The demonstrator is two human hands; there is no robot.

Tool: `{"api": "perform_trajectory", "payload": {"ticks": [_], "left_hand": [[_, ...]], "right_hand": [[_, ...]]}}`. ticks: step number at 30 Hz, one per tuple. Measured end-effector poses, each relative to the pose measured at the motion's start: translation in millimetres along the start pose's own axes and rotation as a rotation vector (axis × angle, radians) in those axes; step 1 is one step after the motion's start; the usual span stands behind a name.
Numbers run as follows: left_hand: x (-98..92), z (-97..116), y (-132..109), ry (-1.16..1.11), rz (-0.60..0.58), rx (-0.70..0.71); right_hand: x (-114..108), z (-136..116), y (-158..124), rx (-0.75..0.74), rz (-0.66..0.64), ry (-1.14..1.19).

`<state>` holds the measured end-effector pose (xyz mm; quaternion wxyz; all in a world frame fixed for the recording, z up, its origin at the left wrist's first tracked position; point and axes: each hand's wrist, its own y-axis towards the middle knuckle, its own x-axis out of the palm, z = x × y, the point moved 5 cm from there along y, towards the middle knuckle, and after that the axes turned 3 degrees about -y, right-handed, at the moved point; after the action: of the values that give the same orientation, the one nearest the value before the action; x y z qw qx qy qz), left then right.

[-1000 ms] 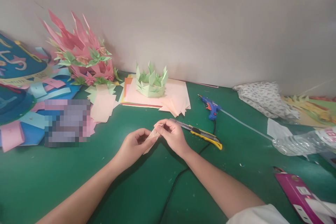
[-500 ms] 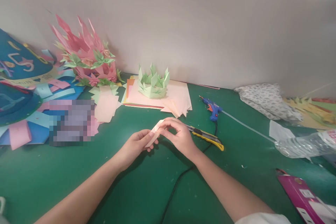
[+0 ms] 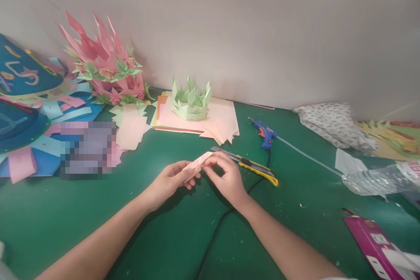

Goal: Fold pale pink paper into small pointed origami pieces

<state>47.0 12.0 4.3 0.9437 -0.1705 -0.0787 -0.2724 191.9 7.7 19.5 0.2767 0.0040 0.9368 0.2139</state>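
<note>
Left hand [image 3: 167, 184] and right hand [image 3: 228, 179]: each grip pinches the slim folded peach paper piece [image 3: 197, 164], up above the green worktop [image 3: 157, 245]. Yellow-trimmed snap-off cutter [image 3: 257, 169] lies just beyond the right hand, black cord [image 3: 210, 245] under that wrist, blue hot-glue gun [image 3: 265, 133] and spiky mint paper crown [image 3: 190, 109] farther back.

Item [image 3: 87, 151] at left of frame pixelated, cannot tell what. Hats [image 3: 46, 79] cut by left edge; band lettering [image 3: 31, 99] blurred. Folded paper [image 3: 198, 162] mid-frame partly hidden by left hand [image 3: 169, 183] and right hand [image 3: 228, 181]. Cord [image 3: 215, 235] partly covered by right arm [image 3: 278, 236]. Right edge crops bottle [image 3: 370, 180]; lower right corner crops power strip [image 3: 361, 231].
</note>
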Motion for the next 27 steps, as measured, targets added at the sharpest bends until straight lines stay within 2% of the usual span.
{"api": "perform_trajectory", "payload": {"ticks": [6,11,17,27], "left_hand": [[1.2,-0.9,0.0,0.041,-0.033,0.028],[0.7,-1.9,0.4,0.038,0.043,0.019],[1.7,-2.6,-2.8,0.004,0.133,0.032],[0.7,-4.6,-1.3,0.126,0.188,0.056]], "right_hand": [[1.9,-3.2,0.2,-0.062,-0.016,-0.008],[6.2,-7.6,-2.0,-0.114,-0.041,-0.027],[4.8,-8.0,-3.8,-0.138,-0.008,-0.084],[7.2,-10.1,-2.6,-0.092,-0.070,-0.012]]}}
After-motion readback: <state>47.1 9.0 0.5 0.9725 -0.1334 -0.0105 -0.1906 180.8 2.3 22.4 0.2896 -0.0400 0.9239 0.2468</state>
